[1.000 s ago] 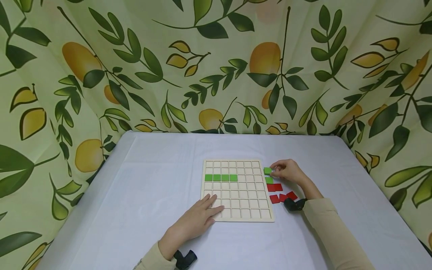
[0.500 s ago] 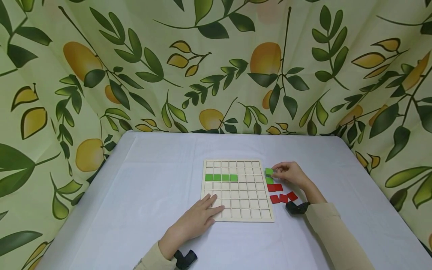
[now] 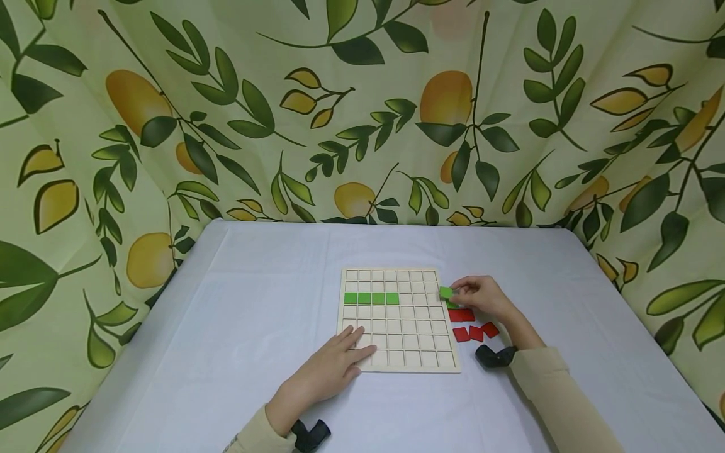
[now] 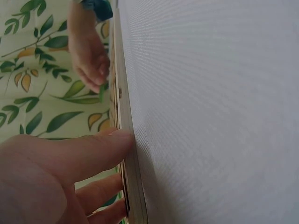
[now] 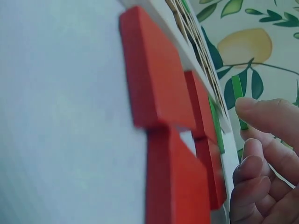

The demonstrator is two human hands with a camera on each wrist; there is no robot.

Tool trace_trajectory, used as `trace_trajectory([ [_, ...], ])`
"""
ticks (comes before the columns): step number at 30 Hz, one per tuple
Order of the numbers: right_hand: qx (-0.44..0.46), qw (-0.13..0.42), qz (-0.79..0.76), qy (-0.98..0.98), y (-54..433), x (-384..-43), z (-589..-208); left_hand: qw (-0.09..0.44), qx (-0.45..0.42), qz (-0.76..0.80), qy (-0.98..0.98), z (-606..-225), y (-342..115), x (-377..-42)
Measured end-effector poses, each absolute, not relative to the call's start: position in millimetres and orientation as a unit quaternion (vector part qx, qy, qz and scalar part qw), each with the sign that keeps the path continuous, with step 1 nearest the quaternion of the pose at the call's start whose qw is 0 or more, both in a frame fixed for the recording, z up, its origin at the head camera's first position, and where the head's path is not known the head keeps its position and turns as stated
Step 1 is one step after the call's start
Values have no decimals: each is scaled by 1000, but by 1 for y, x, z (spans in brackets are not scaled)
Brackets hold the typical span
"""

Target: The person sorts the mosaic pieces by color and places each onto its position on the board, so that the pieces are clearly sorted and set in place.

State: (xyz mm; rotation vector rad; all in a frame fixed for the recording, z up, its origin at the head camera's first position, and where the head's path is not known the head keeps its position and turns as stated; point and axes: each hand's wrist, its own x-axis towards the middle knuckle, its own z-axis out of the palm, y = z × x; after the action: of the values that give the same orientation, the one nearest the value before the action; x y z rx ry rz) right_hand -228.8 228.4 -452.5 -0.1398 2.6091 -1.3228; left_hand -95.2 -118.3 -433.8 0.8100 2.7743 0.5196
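Your white table (image 3: 255, 283) runs well past the board (image 3: 416, 341) on both sides. Your left hand (image 3: 330, 365) lies spread on the board's near left corner; your right hand (image 3: 483, 296) pinches a green tile (image 3: 445, 293) at its right edge, beside red tiles (image 3: 476, 333).

Fruit-and-leaf print curtain (image 3: 374, 94) behind and beside a white-covered table (image 3: 260, 283).

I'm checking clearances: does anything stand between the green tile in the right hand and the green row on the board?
Nothing visible does: the cells between the held green tile and the green row look bare, and the left hand rests on the near left part of the board.
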Motion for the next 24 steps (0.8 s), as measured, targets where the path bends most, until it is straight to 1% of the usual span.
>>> trace_trajectory([
  [9, -43, 109, -461, 880, 219, -223, -449, 106, 272, 177, 940, -431, -118, -94],
  [20, -63, 97, -472, 874, 209, -220, -451, 101, 276, 174, 940, -431, -118, -94],
  [24, -57, 93, -468, 877, 205, -218, -450, 101, 275, 173, 940, -432, -118, -94],
])
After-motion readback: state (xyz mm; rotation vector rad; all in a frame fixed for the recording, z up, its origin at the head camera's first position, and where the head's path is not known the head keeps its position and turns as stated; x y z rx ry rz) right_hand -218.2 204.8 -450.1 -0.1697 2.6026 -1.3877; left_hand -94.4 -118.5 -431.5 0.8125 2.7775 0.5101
